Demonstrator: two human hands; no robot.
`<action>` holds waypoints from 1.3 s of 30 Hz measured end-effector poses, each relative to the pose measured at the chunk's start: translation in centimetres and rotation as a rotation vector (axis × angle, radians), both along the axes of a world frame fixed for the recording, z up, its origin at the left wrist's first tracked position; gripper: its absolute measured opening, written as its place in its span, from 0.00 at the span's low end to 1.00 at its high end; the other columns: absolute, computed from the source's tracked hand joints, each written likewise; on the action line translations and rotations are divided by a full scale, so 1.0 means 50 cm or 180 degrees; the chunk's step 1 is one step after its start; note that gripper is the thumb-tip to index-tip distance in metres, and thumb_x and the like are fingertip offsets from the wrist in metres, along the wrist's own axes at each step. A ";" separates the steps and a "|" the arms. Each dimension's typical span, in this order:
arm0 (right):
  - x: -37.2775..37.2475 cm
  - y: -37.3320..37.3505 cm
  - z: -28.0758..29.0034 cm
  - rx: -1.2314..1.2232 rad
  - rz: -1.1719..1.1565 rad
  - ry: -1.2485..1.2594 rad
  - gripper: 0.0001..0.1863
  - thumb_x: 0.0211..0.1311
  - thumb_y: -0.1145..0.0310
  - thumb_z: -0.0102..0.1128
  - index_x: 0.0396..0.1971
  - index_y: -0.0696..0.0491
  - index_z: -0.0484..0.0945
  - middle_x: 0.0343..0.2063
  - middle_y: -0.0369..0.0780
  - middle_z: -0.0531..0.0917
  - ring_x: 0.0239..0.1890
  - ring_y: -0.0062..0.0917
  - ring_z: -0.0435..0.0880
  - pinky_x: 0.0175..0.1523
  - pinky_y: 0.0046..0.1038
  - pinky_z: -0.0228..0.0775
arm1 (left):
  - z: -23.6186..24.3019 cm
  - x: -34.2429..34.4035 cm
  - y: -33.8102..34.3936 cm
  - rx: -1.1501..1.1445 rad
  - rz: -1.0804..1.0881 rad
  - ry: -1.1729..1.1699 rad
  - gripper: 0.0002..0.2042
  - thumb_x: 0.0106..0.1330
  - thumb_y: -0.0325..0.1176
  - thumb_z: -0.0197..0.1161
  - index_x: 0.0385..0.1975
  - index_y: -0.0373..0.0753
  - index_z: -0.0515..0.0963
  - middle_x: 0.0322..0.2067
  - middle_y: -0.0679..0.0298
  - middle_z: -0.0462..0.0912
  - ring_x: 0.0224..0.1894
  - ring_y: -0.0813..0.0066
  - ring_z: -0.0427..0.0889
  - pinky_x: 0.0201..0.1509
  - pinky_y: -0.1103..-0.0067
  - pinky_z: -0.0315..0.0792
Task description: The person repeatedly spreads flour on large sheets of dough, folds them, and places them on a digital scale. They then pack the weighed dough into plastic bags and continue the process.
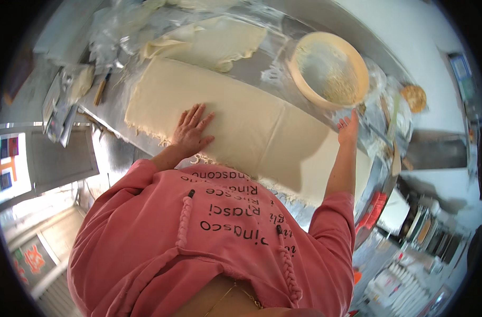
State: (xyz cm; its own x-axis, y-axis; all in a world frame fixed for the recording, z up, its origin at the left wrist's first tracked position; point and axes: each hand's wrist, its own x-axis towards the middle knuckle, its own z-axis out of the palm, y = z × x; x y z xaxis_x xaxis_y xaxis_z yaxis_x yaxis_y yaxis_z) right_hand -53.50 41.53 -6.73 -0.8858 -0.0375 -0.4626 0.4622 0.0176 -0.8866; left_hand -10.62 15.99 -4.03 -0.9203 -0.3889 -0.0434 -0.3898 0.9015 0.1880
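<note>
A wide, folded-looking sheet of pale dough (214, 90) lies across the work table, its near edge ragged. My left hand (192, 132) rests flat on its near left part, fingers spread. Beside the near rim of a round cream-coloured basin (304, 84) is my right hand (348, 127), raised over the right end of the sheet. Its fingers are partly bent and look apart, with nothing visible in them; whether it touches the rim I cannot tell. Pale flour with small crumbs lies inside the basin. A second, thinner dough piece (214, 39) lies behind the sheet.
Clear plastic bags (114, 39) are heaped at the back left, near a tool with a wooden handle (101, 91). To the right are a red-bristled brush (375, 210), a round golden-brown item (413, 99) and more plastic. The metal table meets a wall at the back.
</note>
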 end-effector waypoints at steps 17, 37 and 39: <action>0.248 -0.140 0.167 -0.0589 0.0987 0.0256 0.40 0.57 0.43 0.50 0.62 0.51 0.51 0.60 0.45 0.61 0.59 0.45 0.63 0.54 0.55 0.61 | -0.027 0.211 -0.302 0.3045 0.2769 0.2512 0.17 0.62 0.43 0.53 0.46 0.40 0.75 0.52 0.62 0.73 0.54 0.65 0.69 0.58 0.71 0.60; 0.601 -0.172 0.115 -0.0651 0.0081 -0.0257 0.27 0.61 0.54 0.50 0.57 0.49 0.58 0.27 0.38 0.71 0.23 0.27 0.75 0.21 0.27 0.71 | 0.086 0.154 -0.386 0.3934 0.2019 0.3031 0.33 0.67 0.58 0.29 0.65 0.41 0.47 0.65 0.60 0.49 0.67 0.65 0.46 0.65 0.59 0.36; 0.596 -0.103 0.140 -0.0377 0.0017 -0.0062 0.26 0.61 0.54 0.50 0.55 0.51 0.59 0.28 0.39 0.72 0.24 0.27 0.75 0.23 0.28 0.72 | 0.070 0.085 -0.312 0.4111 0.1495 0.2898 0.31 0.67 0.56 0.32 0.65 0.43 0.47 0.66 0.59 0.49 0.67 0.65 0.46 0.66 0.62 0.37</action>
